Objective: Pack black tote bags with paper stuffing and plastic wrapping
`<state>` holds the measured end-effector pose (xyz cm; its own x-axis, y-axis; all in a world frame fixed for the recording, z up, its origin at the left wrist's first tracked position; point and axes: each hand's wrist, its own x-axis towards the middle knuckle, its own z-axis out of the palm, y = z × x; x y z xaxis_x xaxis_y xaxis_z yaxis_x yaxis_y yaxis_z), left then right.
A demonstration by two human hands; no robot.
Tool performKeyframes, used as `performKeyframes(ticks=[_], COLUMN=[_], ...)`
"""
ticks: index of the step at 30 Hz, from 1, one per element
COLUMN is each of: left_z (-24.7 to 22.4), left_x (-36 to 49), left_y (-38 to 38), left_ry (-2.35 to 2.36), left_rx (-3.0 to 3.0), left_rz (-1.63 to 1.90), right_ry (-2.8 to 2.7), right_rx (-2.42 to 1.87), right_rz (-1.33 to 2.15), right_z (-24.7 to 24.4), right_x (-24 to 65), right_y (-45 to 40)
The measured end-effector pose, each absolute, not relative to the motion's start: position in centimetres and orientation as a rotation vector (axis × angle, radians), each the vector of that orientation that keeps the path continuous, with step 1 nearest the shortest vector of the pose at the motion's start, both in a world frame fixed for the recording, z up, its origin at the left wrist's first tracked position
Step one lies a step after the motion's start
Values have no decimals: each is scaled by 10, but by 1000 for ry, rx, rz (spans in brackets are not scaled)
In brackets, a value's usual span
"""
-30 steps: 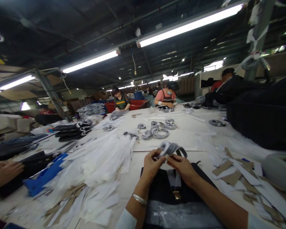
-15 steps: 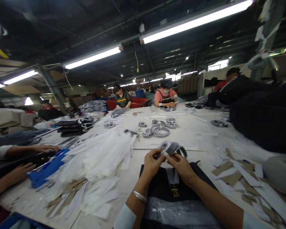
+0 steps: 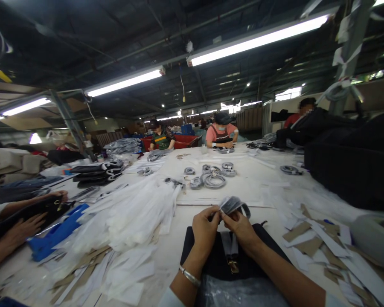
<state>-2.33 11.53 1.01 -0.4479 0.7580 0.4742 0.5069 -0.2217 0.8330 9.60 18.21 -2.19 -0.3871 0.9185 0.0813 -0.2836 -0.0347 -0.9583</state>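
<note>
A strap [image 3: 233, 204], looped and wrapped in clear plastic, is pinched between my two hands. My left hand [image 3: 206, 227] closes its thumb and fingertips on the strap's near left side. Close beside it, my right hand [image 3: 241, 227] grips the strap from the right, the fingertips of both hands almost meeting. From there a strap end hangs down to a gold clasp [image 3: 233, 266]. Beneath my wrists lies a black bag [image 3: 195, 251] on the table, its near part covered by clear plastic [image 3: 240, 292].
Coiled straps [image 3: 213, 180] lie farther up the white table [image 3: 256, 179]. Plastic sleeves [image 3: 144, 209] and paper strips are heaped left; more card strips [image 3: 320, 238] lie right. A co-worker's hands [image 3: 28, 226] handle a black bag by a blue holder [image 3: 56, 232]. Two people work across the table.
My left hand's fingers have drawn in against the strap, and its white coiled part is now less visible. The co-worker's hands at left have shifted on the black bag. The view has tilted slightly.
</note>
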Motion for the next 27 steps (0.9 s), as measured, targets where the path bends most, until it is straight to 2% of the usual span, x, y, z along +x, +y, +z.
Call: performKeyframes(ticks=[7, 16, 23, 27], left_z=[9, 9, 12, 12], left_x=[-18, -12, -16, -25], left_y=[112, 109, 113, 119], left_ry=[1855, 1636, 1644, 1730], left_rx=[1727, 1963, 1678, 1556], left_rz=[1721, 1679, 1747, 1658], right_ry=[-1209, -1107, -1153, -1209], right_rx=[-690, -588, -634, -614], right_rz=[1660, 1709, 1661, 1635], right_z=[-22, -6, -12, -15], right_x=[97, 105, 104, 103], right_y=[182, 175, 177, 179])
